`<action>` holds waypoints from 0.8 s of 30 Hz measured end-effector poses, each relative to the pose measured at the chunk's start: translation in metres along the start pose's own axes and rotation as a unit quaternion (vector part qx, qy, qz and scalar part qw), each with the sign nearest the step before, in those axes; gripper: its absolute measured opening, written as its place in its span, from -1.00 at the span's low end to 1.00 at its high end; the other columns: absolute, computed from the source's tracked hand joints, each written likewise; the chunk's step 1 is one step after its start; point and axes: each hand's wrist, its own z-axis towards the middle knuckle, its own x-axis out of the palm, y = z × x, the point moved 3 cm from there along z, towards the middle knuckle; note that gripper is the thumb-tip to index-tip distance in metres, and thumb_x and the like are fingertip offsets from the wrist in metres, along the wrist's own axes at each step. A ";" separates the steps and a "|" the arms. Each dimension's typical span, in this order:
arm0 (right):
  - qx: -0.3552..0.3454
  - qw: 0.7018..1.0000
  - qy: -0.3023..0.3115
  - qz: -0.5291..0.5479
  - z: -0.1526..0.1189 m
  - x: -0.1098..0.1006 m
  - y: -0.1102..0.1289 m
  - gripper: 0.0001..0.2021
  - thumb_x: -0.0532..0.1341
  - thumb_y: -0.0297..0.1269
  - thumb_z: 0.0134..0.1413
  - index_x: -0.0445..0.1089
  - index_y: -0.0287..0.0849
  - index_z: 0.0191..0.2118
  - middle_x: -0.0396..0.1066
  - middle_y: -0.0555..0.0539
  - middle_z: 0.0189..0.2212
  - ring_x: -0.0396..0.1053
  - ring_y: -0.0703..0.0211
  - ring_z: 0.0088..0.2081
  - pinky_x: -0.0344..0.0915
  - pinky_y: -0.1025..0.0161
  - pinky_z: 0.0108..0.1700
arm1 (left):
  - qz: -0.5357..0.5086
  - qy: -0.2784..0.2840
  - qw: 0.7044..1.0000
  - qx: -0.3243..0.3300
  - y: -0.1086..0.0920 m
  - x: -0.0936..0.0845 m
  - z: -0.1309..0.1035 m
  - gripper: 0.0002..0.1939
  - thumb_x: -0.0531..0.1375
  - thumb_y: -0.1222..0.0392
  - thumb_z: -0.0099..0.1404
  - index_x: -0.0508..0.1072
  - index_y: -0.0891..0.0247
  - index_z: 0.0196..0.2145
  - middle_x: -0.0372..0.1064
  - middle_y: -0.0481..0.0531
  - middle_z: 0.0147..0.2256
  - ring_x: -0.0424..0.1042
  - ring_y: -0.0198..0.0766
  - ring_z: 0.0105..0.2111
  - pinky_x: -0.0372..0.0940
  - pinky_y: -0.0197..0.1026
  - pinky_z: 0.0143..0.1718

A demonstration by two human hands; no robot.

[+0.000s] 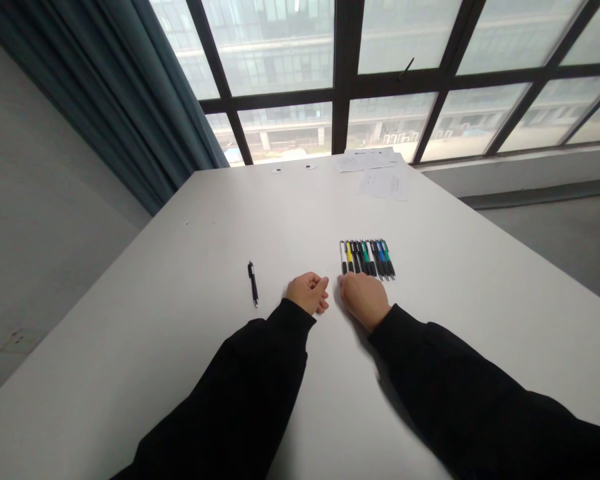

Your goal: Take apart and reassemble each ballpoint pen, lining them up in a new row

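Note:
A row of pens (366, 257) lies side by side on the white table (300, 220), with white, yellow, black, green and blue barrels and dark grips. My right hand (364, 297) is closed at the near end of the row, covering the lower tips of the left pens. Its fingers are mostly hidden beneath it, so I cannot see whether it grips anything. Just to the left, my left hand (309, 292) rests near the table with loosely curled fingers slightly apart and nothing visible in them. Further left, a single black pen (253, 284) lies apart from the row.
Papers (384, 183) lie at the far right end of the table. Two small white pieces with dark spots, one of them a scrap (277, 171), lie near the far edge. Beyond stand dark-framed windows (347, 80) and a blue-grey curtain (145, 87).

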 end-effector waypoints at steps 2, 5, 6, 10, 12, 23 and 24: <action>0.000 1.000 -0.001 -0.004 -0.001 0.000 0.001 -0.56 -0.09 -0.20 0.35 0.50 -0.30 -0.23 0.52 -0.31 -0.38 0.52 -0.03 -0.29 0.29 0.21 -0.30 | 0.013 -0.010 1.000 0.003 0.000 -0.001 -0.002 -0.73 0.22 0.05 0.20 0.30 0.27 -0.51 0.34 -0.09 -0.64 0.27 -0.39 -0.78 0.09 -0.37 -0.75; -0.009 1.000 -0.001 -0.009 -0.007 0.001 0.000 -0.49 -0.12 -0.12 0.35 0.50 -0.28 -0.29 0.53 -0.29 -0.38 0.51 -0.01 -0.33 0.25 0.22 -0.33 | 0.127 -0.059 0.987 0.080 -0.005 -0.013 -0.006 -0.80 0.24 0.12 0.15 0.34 0.24 -0.52 0.30 -0.10 -0.64 0.30 -0.35 -0.68 0.18 -0.30 -0.59; -0.020 1.000 -0.002 -0.009 -0.010 0.002 -0.001 -0.49 -0.12 -0.10 0.35 0.50 -0.27 -0.31 0.53 -0.27 -0.38 0.50 0.01 -0.34 0.22 0.23 -0.35 | 0.191 -0.086 0.969 0.127 -0.007 -0.021 -0.008 -0.82 0.24 0.15 0.13 0.34 0.23 -0.52 0.29 -0.09 -0.62 0.34 -0.30 -0.60 0.23 -0.27 -0.49; -0.096 0.995 -0.018 0.001 -0.028 0.003 -0.008 -0.53 -0.07 -0.06 0.31 0.46 -0.21 -0.39 0.52 -0.16 -0.44 0.45 0.12 -0.41 0.05 0.27 -0.43 | 0.342 -0.214 0.889 0.216 -0.009 -0.068 -0.016 -0.83 0.27 0.18 0.07 0.34 0.23 -0.41 0.33 0.13 -0.34 0.37 -0.04 -0.22 0.23 -0.07 -0.12; -0.128 0.991 -0.029 0.013 -0.036 0.003 -0.013 -0.55 -0.06 -0.06 0.30 0.43 -0.20 -0.42 0.50 -0.12 -0.46 0.40 0.17 -0.45 -0.04 0.26 -0.45 | 0.344 -0.269 0.885 0.160 -0.004 -0.098 -0.019 -0.69 0.32 0.11 0.02 0.30 0.26 -0.34 0.28 0.24 -0.21 0.30 0.12 -0.10 0.16 0.04 -0.04; -0.047 0.839 -0.064 0.538 -0.030 0.012 -0.031 -0.65 0.13 0.05 0.16 0.24 -0.16 -0.41 0.27 0.09 -0.60 0.13 0.33 -0.64 0.04 0.35 -0.55 | 0.232 -0.063 0.967 0.082 0.010 -0.045 -0.034 -0.89 0.11 0.22 0.25 0.35 0.23 -0.43 0.37 -0.03 -0.53 0.36 -0.28 -0.52 0.21 -0.25 -0.44; -0.023 0.790 -0.044 0.611 -0.028 0.014 -0.032 -0.66 0.15 0.07 0.14 0.25 -0.16 -0.31 0.30 0.10 -0.57 0.11 0.36 -0.68 0.01 0.37 -0.62 | 0.199 -0.016 0.976 0.083 0.012 -0.026 -0.041 -0.88 0.11 0.17 0.26 0.35 0.24 -0.40 0.39 -0.04 -0.52 0.34 -0.33 -0.57 0.20 -0.29 -0.51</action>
